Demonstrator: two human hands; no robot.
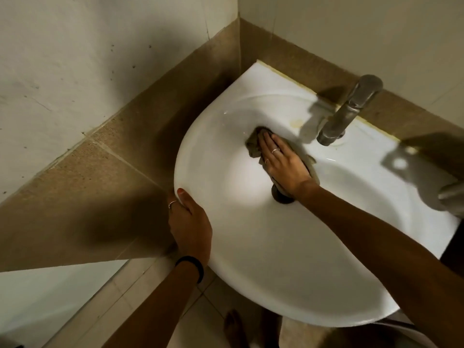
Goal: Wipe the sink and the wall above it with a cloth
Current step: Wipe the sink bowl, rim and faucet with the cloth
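A white sink (pixel 251 247) is set into a corner, under a white wall (pixel 351 26) with a brown tile band. My right hand (pixel 283 164) lies flat with straight fingers on a grey-brown cloth (pixel 253 144), pressing it against the inside of the bowl, left of the tap. The dark drain (pixel 282 197) shows just under my right wrist. My left hand (pixel 189 222) grips the sink's left rim, thumb on top and fingers curled under the edge.
A metal tap (pixel 349 111) stands at the sink's back edge and reaches over the bowl. A blurred grey object (pixel 452 194) sits on the right rim. Brown tiled wall (pixel 88 184) runs along the left. My bare foot (pixel 233 327) stands on the floor below.
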